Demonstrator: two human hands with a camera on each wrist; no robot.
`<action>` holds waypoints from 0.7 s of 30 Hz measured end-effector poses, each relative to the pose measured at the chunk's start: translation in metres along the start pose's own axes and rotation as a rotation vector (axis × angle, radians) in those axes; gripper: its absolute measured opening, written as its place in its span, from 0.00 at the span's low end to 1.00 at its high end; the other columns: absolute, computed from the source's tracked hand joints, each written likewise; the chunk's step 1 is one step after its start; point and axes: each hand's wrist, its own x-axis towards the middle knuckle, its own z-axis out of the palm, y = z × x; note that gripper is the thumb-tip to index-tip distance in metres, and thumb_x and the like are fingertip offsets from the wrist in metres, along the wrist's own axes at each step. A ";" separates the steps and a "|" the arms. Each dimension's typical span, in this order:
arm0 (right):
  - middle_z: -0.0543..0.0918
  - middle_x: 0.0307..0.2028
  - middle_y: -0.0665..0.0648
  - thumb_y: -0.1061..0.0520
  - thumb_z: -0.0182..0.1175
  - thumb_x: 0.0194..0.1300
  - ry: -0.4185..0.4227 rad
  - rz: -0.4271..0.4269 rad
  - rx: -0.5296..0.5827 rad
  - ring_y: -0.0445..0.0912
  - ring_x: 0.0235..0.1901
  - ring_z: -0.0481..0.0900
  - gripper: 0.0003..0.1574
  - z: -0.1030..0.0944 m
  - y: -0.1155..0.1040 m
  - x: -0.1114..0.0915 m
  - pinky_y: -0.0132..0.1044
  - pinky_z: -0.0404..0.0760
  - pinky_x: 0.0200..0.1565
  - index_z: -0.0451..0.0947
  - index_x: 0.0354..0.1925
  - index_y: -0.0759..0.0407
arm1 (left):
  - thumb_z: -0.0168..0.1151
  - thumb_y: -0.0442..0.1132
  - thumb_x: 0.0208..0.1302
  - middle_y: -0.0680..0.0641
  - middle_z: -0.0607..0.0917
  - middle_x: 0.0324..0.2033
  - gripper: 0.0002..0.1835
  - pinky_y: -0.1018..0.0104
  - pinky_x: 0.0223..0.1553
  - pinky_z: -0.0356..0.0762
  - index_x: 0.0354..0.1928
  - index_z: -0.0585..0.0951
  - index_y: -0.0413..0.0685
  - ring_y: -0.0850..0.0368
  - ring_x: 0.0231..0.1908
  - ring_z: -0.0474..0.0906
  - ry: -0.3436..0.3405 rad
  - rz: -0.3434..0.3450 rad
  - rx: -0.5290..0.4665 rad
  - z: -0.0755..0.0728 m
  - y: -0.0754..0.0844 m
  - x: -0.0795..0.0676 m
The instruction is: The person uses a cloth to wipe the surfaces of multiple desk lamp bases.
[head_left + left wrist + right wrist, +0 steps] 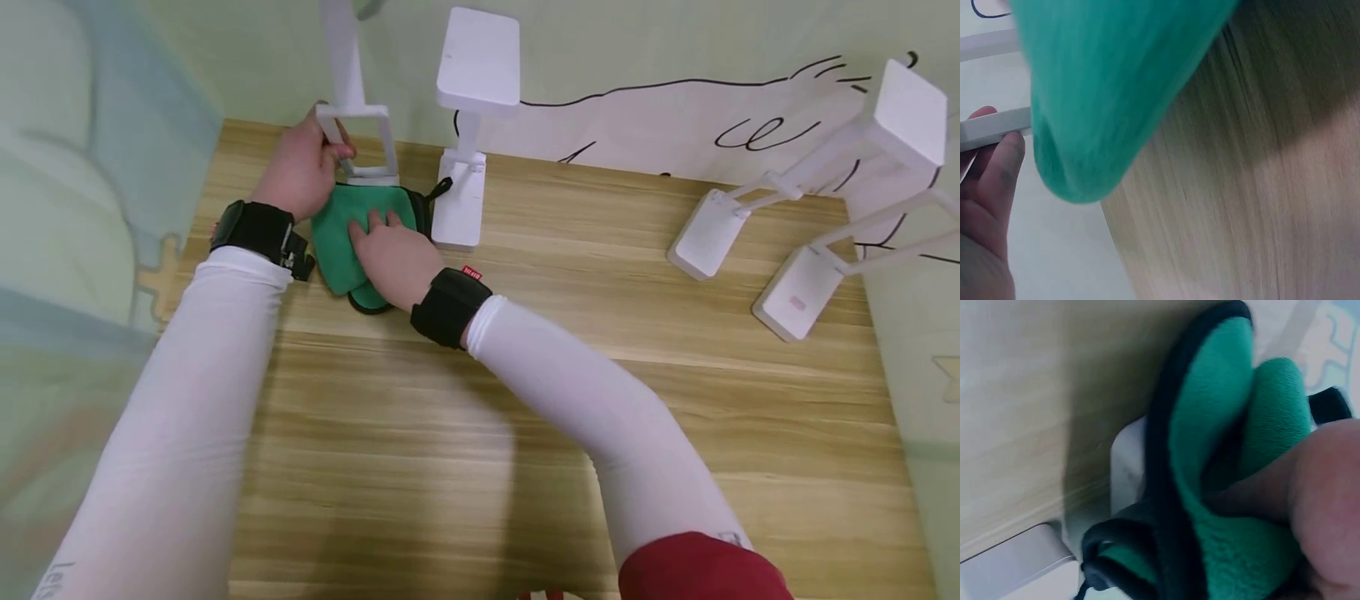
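At the back left of the wooden table stands a white desk lamp (347, 67) with an open rectangular frame as its lower arm. My left hand (296, 171) grips the left bar of that frame; the left wrist view shows fingers and thumb around the white bar (997, 128). Below it, a green cloth (337, 242) with black edging lies over the lamp's base. My right hand (397, 262) holds this cloth, its fingers spread over the top. In the right wrist view the thumb (1260, 487) presses into a fold, and a white corner of the base (1127, 469) shows beneath.
Close on the right stands a second white lamp (478, 62), its base (459, 204) beside the cloth's black loop. Two more white lamps (708, 233) (801, 292) stand at the far right. Printed fabric walls (600, 50) border the table (562, 250) behind and at both sides.
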 end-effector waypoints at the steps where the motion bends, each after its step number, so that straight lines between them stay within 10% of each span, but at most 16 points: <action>1: 0.65 0.69 0.66 0.58 0.43 0.80 -0.003 -0.011 -0.016 0.58 0.66 0.63 0.30 -0.001 -0.002 -0.005 0.43 0.72 0.62 0.56 0.75 0.58 | 0.45 0.36 0.79 0.38 0.80 0.47 0.12 0.50 0.52 0.73 0.55 0.69 0.34 0.44 0.50 0.76 0.002 0.000 0.000 0.000 0.000 0.000; 11: 0.69 0.67 0.59 0.58 0.45 0.78 -0.016 -0.172 0.063 0.54 0.63 0.67 0.27 -0.004 -0.006 0.001 0.40 0.75 0.58 0.63 0.72 0.51 | 0.48 0.38 0.78 0.38 0.81 0.44 0.13 0.51 0.48 0.72 0.53 0.70 0.34 0.45 0.44 0.76 0.034 0.019 0.026 0.002 0.002 0.000; 21: 0.56 0.73 0.67 0.59 0.39 0.81 0.051 0.041 0.102 0.58 0.70 0.55 0.31 0.010 0.015 0.008 0.44 0.75 0.59 0.50 0.78 0.54 | 0.45 0.36 0.79 0.38 0.80 0.48 0.12 0.50 0.54 0.73 0.56 0.69 0.34 0.44 0.50 0.76 -0.012 -0.019 -0.013 0.003 0.008 0.001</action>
